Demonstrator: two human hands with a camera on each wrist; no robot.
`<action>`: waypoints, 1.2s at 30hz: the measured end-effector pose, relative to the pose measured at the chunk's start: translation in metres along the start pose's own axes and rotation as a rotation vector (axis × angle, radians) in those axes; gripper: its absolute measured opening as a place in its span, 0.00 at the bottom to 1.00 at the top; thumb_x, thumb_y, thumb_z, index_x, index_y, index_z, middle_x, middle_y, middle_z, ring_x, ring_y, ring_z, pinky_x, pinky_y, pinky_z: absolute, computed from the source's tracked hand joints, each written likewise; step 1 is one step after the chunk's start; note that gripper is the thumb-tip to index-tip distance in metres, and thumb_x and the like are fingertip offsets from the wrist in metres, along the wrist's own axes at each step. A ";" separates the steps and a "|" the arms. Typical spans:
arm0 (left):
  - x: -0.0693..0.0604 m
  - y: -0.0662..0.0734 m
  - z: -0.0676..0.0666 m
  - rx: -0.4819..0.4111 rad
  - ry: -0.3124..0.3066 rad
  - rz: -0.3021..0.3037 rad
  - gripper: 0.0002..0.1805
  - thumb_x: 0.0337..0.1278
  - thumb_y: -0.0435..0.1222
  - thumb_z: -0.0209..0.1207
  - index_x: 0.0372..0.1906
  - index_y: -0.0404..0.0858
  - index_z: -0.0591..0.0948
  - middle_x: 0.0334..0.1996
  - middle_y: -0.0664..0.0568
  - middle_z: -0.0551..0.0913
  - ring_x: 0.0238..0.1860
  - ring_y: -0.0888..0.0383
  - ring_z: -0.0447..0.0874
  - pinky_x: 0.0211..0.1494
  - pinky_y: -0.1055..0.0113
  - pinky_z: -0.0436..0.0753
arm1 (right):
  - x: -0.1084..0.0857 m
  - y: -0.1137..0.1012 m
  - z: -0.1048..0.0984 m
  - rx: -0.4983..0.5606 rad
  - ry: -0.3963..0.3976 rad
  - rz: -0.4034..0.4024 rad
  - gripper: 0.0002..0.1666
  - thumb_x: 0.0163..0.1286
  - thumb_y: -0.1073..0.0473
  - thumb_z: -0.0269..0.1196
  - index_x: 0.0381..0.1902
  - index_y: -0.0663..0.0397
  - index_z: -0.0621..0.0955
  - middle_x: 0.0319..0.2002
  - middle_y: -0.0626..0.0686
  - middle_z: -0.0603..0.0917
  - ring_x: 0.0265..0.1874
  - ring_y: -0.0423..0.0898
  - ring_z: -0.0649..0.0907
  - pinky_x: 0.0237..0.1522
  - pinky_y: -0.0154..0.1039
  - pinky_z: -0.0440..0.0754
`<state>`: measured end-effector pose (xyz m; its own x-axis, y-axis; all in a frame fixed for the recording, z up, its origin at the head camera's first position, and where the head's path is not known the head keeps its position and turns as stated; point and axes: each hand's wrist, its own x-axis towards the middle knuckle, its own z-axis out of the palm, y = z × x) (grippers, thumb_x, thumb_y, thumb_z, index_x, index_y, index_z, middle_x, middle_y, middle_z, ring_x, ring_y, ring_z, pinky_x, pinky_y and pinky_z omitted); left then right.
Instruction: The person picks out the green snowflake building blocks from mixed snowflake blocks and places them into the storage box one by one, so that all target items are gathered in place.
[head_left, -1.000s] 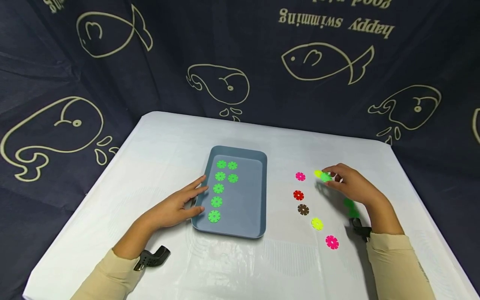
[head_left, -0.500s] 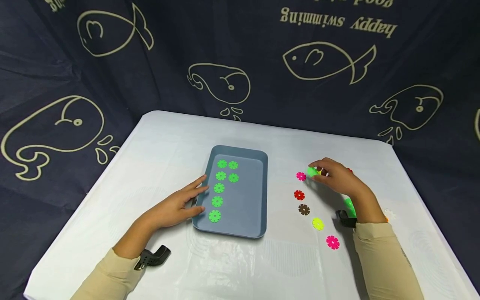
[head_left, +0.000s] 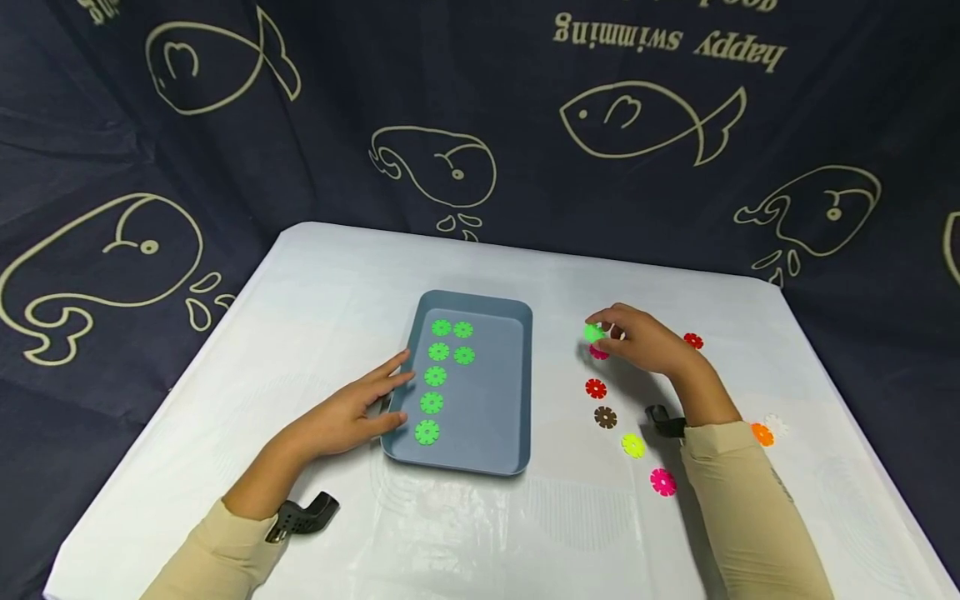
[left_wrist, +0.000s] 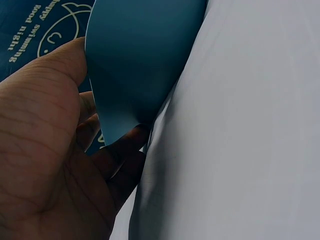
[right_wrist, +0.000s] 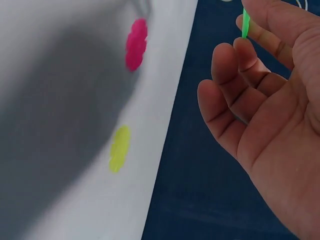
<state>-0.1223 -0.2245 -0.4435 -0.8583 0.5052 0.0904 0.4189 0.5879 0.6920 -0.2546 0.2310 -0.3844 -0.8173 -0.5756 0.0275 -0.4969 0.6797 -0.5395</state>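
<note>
My right hand pinches a green notched plastic disc above the table, right of the blue-grey tray. The right wrist view shows the green disc edge-on between thumb and fingertips. Just below it lies a pink disc, partly covered by the hand. Several green discs lie inside the tray, a full column on the left and two beside its far end. My left hand rests against the tray's left rim with its fingers extended; the left wrist view shows it touching the tray wall.
Loose discs lie right of the tray: red, brown, yellow and pink. Farther right are another red disc, an orange disc and a white disc. A dark printed cloth hangs behind the table.
My right hand has moved left toward the tray, carrying the green disc past the yellow one to above the pink one. The left hand and the tray have stayed put.
</note>
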 end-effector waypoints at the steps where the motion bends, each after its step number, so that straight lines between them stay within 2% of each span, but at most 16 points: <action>1: 0.000 0.000 0.000 0.001 0.000 0.001 0.37 0.68 0.50 0.60 0.75 0.40 0.65 0.80 0.54 0.48 0.77 0.50 0.50 0.71 0.45 0.62 | 0.002 -0.001 0.000 -0.001 -0.003 -0.004 0.21 0.68 0.68 0.65 0.58 0.61 0.80 0.44 0.55 0.78 0.44 0.53 0.76 0.42 0.47 0.77; 10: 0.000 0.001 -0.001 -0.006 -0.005 -0.015 0.37 0.67 0.50 0.61 0.75 0.39 0.65 0.80 0.55 0.47 0.77 0.50 0.49 0.72 0.45 0.61 | 0.022 -0.017 0.007 -0.005 -0.041 -0.051 0.22 0.68 0.65 0.66 0.59 0.63 0.79 0.44 0.55 0.78 0.42 0.51 0.77 0.40 0.46 0.79; 19: -0.001 0.001 -0.001 -0.004 -0.003 -0.005 0.37 0.67 0.50 0.61 0.75 0.39 0.65 0.80 0.53 0.48 0.77 0.49 0.49 0.71 0.45 0.61 | 0.038 -0.031 0.018 -0.004 -0.055 -0.121 0.21 0.68 0.66 0.66 0.58 0.62 0.80 0.43 0.54 0.78 0.40 0.49 0.77 0.38 0.43 0.78; 26: -0.001 0.002 0.000 -0.015 -0.008 -0.009 0.37 0.67 0.50 0.61 0.75 0.38 0.65 0.80 0.53 0.47 0.77 0.49 0.49 0.71 0.44 0.61 | 0.045 -0.044 0.024 -0.004 -0.079 -0.139 0.22 0.68 0.65 0.66 0.60 0.62 0.79 0.42 0.53 0.77 0.39 0.48 0.77 0.41 0.45 0.78; 36: 0.000 0.002 0.000 -0.007 -0.002 -0.008 0.37 0.67 0.50 0.61 0.75 0.38 0.65 0.80 0.53 0.47 0.77 0.49 0.49 0.71 0.44 0.61 | 0.052 -0.060 0.035 0.000 -0.100 -0.161 0.21 0.69 0.61 0.67 0.58 0.59 0.81 0.41 0.50 0.76 0.38 0.47 0.77 0.39 0.42 0.78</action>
<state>-0.1214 -0.2237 -0.4420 -0.8613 0.5012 0.0834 0.4097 0.5880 0.6975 -0.2575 0.1445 -0.3797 -0.6943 -0.7191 0.0293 -0.6187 0.5755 -0.5349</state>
